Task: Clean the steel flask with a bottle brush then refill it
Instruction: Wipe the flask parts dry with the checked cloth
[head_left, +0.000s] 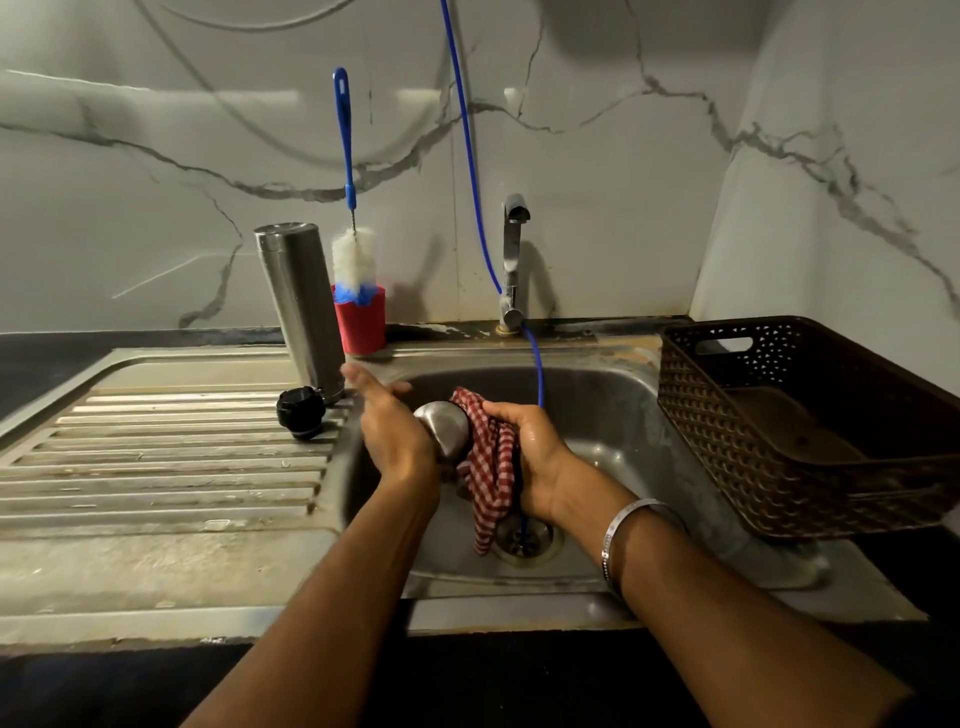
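Observation:
The steel flask (304, 306) stands upside down at the back of the draining board, its black cap (300, 413) lying beside its base. The blue-handled bottle brush (353, 260) stands with its white bristles up in a red cup (361, 325) next to the flask. Over the sink, my left hand (389, 426) has its palm against a rounded steel cup (444, 428), fingers stretched out. My right hand (535, 457) grips a red-and-white checked cloth (491, 483) pressed against that cup.
The steel sink (623, 415) has a drain (527, 538) below the hands and a tap (514, 260) behind. A blue hose (470, 150) runs down the wall into the basin. A brown plastic basket (789, 431) sits on the right. The ribbed draining board (156, 457) lies left.

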